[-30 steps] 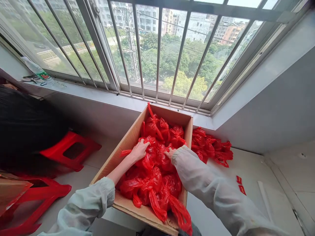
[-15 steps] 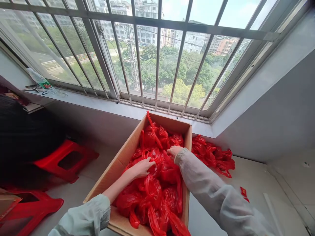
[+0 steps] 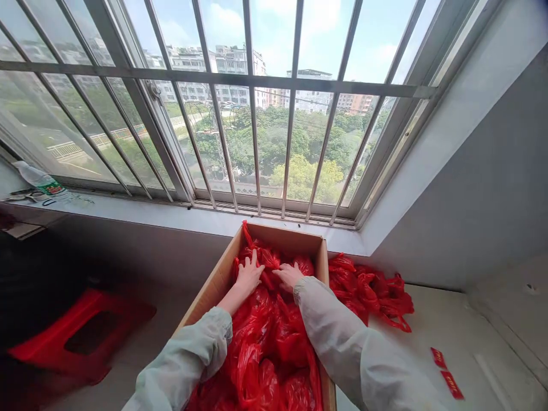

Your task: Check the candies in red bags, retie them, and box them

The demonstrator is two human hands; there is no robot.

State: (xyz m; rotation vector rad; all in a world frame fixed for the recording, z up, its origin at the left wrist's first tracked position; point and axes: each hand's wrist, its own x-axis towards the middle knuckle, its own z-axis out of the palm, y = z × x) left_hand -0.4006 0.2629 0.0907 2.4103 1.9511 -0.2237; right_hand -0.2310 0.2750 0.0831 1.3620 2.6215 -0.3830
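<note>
A cardboard box (image 3: 216,279) is filled with knotted red plastic bags (image 3: 257,319). My left hand (image 3: 249,277) rests on the bags toward the box's far end, its fingers spread and holding nothing. Just to its right, my right hand (image 3: 289,276) reaches over the same far bags with its fingers stretched out to the left. The fingertips of that hand touch the red plastic. What is inside the bags is hidden.
More red bags (image 3: 368,291) lie in a heap right of the box, under the barred window (image 3: 274,142). Two small red packets (image 3: 452,385) are at lower right. A red stool (image 3: 85,337) stands at left; a plastic bottle (image 3: 40,180) lies on the sill.
My left hand has moved forward to the far bags and spread its fingers. The right hand has shifted slightly left, beside it. The camera view has tilted up.
</note>
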